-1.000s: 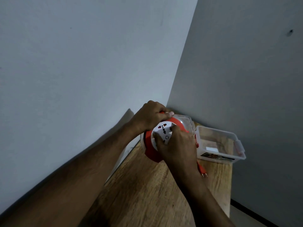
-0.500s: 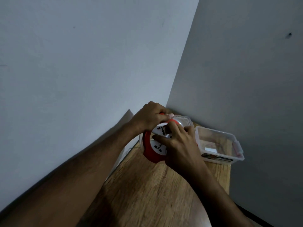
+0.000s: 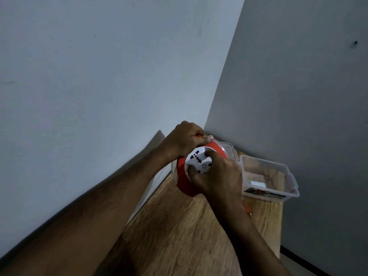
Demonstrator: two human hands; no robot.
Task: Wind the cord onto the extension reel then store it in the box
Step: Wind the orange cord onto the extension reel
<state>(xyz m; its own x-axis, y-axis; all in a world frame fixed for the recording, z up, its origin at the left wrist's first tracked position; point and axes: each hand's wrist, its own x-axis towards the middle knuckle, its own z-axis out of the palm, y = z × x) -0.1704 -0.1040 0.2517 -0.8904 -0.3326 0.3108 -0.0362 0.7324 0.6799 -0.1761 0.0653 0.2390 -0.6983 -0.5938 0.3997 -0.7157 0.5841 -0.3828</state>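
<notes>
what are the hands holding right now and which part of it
Both hold the red extension reel: the left hand grips its top handle, the right hand grips its white socket hub.

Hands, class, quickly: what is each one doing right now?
Left hand: closed, gripping the red handle at the top of the extension reel.
Right hand: closed, fingers curled round the reel's white socket hub.

reel [image 3: 185,186] on table [image 3: 179,236] | box [image 3: 267,181] right of reel, near wall corner

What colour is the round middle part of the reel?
White with small dark sockets, seen in the head view.
</notes>
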